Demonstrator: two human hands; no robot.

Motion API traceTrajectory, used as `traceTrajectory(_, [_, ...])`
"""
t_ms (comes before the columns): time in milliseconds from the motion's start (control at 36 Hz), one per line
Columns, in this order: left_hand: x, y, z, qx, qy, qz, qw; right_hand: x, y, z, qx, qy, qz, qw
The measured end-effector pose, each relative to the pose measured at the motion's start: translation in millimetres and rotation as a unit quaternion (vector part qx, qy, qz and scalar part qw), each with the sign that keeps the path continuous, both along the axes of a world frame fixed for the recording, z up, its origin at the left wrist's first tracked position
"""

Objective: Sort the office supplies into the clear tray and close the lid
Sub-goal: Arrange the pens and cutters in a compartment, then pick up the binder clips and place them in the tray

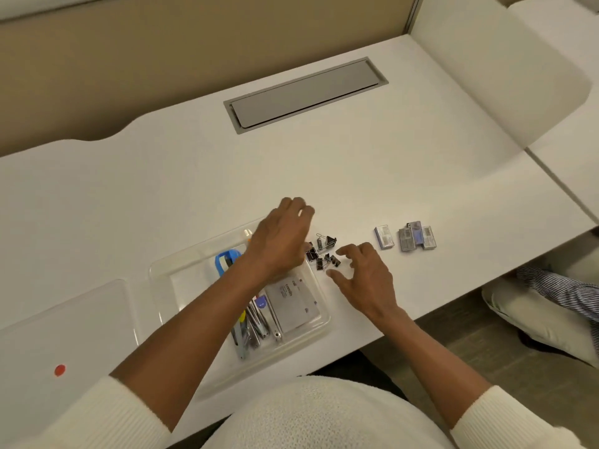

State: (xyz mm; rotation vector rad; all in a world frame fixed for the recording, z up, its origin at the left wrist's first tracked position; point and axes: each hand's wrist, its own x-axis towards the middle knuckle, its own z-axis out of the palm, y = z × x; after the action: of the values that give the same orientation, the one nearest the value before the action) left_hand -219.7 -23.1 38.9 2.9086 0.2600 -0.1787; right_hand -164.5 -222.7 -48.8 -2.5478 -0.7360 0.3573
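Note:
A clear tray (163,280) lies on the white desk in front of me. In it are blue-handled scissors (223,259), a grey box (293,304) and several pens and metal tools (254,328). My left hand (280,238) hovers over the tray's far right corner, fingers spread, nothing visibly in it. A pile of black binder clips (324,251) lies just right of the tray. My right hand (364,277) is beside the clips, fingers curled apart around them, holding nothing. Small staple boxes (416,236) lie farther right. The clear lid (64,328) with a red dot lies left of the tray.
A grey cable hatch (304,92) is set into the desk at the back. The desk's front edge runs diagonally at the right, with another person's legs and striped sleeve (557,286) beyond it. A beige partition stands behind the desk.

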Motion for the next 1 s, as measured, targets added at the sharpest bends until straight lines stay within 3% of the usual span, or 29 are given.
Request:
traceTrajectory(139, [36.7, -6.5, -26.3, 0.034, 0.1, -0.099, 0.989, 5.6, 15.1, -12.9, -0.033, 0.011, 0.02, 0.999])
traceTrajectory(361, [65.5, -7.5, -48.9, 0.004, 0.186, -0.148, 0.971, 3.4, 34.7, -15.8, -0.038, -0.03, 0.02, 0.999])
traceTrajectory(833, [65.6, -9.6, -60.2, 0.046, 0.147, -0.197, 0.968, 34.0, 0.4, -8.4, -0.042, 0.014, -0.048, 0.998])
traceTrajectory(1000, [69.6, -6.8, -63.1, -0.036, 0.146, -0.134, 0.979, 41.2, -8.7, -6.1, 0.016, 0.074, -0.12, 0.99])
